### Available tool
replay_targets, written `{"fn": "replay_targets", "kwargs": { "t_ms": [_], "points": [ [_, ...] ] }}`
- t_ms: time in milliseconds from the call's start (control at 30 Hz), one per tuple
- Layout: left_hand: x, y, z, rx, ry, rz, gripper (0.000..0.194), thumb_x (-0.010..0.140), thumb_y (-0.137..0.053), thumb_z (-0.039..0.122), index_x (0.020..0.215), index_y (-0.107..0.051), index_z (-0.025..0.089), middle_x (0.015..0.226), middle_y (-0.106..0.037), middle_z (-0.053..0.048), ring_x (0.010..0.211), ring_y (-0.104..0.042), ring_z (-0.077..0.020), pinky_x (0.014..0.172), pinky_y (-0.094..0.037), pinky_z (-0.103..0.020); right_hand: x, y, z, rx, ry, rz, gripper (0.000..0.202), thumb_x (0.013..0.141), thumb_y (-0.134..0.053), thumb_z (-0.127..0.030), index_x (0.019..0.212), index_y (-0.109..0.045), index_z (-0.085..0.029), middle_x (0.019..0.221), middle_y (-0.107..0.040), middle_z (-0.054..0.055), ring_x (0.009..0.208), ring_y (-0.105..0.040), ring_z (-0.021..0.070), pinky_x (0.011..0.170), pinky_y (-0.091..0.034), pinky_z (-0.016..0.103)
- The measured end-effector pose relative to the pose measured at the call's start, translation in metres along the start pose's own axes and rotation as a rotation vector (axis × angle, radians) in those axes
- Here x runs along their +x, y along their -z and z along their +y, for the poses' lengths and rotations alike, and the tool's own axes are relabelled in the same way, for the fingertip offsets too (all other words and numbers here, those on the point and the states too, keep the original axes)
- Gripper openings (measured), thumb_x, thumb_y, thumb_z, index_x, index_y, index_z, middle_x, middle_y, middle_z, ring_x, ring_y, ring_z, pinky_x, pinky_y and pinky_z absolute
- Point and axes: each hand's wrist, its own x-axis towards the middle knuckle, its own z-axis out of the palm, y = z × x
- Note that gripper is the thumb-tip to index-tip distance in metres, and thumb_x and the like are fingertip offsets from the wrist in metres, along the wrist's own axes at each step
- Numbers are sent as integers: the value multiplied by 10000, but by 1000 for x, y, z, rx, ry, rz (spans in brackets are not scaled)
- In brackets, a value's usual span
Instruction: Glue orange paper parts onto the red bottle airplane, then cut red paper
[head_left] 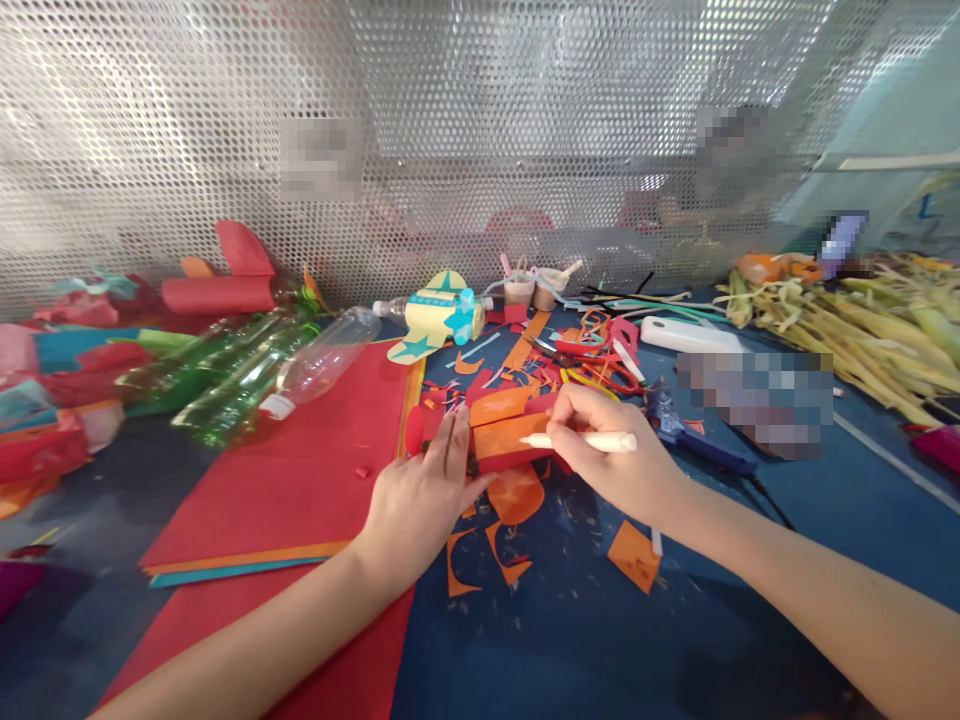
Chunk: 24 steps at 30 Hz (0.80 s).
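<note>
My right hand (596,440) pinches a white marker pen (619,441) between thumb and fingers. Its tip points left, at or just above an orange paper panel (499,440) on a red paper-wrapped piece (510,462). Around the left end of that piece sit the fingers and thumb of my left hand (420,500), steadying it on the table; its underside is hidden. Just below lies a rounded orange paper cutout (517,493). Curved orange scraps (459,570) and a squarish orange piece (634,556) are nearer to me.
Large red paper sheets (300,480) lie left. Green plastic bottles (247,385), a clear bottle (326,355) and a yellow paper-covered bottle (442,318) stretch behind. Scissors (600,378), a blue glue gun (701,440) and corn husks (847,320) sit right. A perforated metal panel (525,100) rises behind.
</note>
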Motion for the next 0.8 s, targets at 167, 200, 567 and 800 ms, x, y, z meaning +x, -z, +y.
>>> {"fn": "replay_targets", "kwargs": {
  "t_ms": [167,200,567,800],
  "points": [
    [0,0,0,20,-10,9,580,914,-491,508,1228,-609,35,1114,-699,-202,560,-688,-208,465,-508,-298,1,2,1,-2,35,28,191,840,-497,-203,673,-404,-217,522,-433,-90,421,-387,60,425,-288,203],
    [0,0,0,24,-8,9,584,917,-481,513,1217,-617,32,1114,-698,-205,551,-685,-208,459,-506,-300,1,2,1,-1,39,31,190,843,-494,-199,676,-406,-218,523,-436,-89,422,-390,60,426,-291,203],
    [3,4,1,-9,32,-140,562,916,-477,514,1204,-636,58,1179,-662,-219,561,-689,-221,489,-530,-312,2,-3,5,122,2,-30,153,879,-512,-252,749,-435,-226,545,-505,-73,445,-469,82,442,-356,205],
    [3,4,1,-33,50,-204,561,902,-520,497,1264,-594,75,1219,-638,-222,627,-707,-235,535,-548,-315,4,16,-2,71,22,139,255,867,-502,-273,641,-395,-228,482,-440,-78,402,-397,75,406,-297,216]
  ]
}}
